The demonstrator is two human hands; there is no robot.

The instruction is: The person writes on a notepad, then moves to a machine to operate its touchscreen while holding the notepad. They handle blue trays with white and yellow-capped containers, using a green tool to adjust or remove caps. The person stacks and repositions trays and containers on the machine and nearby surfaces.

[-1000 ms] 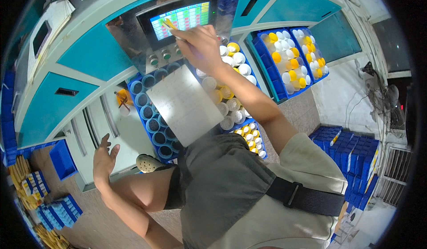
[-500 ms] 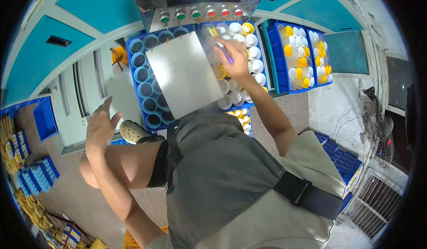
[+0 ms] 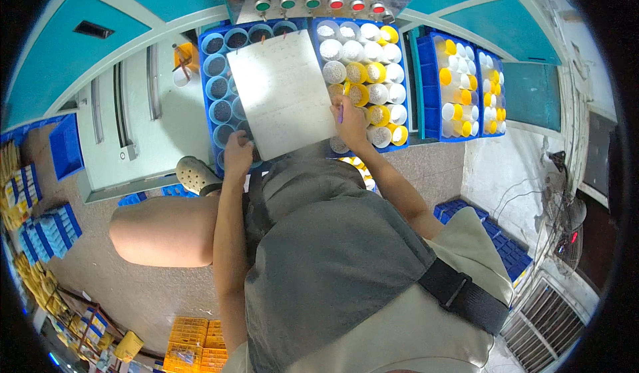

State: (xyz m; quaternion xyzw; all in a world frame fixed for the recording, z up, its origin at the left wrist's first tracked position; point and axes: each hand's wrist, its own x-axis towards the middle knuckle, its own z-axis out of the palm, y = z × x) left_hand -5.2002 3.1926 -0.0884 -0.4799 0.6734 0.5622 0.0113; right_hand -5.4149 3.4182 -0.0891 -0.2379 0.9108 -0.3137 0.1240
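Pale sheet (image 3: pixel 286 93): where does it lie?

Slanted across two blue trays (image 3: pixel 304 24) of cups, between my hands. The closely packed rims probably support it like a makeshift tabletop.

And your hands?

My right hand (image 3: pixel 351 124) grips a purple pen (image 3: pixel 341 112) just beside the sheet's right edge, pinched in the fingers, likely for control. My left hand (image 3: pixel 238 153) sits by its lower-left edge, fingers loosely curled, perhaps for steadying; I cannot tell whether they touch it.
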